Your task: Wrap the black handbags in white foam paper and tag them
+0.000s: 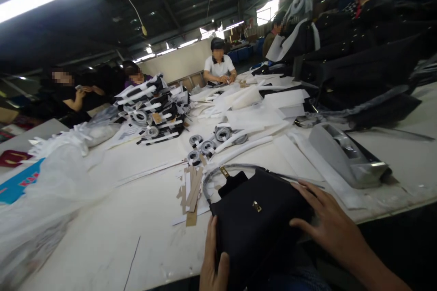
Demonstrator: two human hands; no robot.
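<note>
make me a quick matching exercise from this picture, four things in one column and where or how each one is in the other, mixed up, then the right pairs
Things
1. bag
2. paper strips
3. tape dispenser
4. coils

Place or state
A. grey, on the right-hand side of the table
B. round rolls grouped near the middle of the picture
C. black, between the left hand and the right hand
D. mostly brown, in a loose pile near the left hand

Right pairs
1-C, 2-D, 3-A, 4-B
</note>
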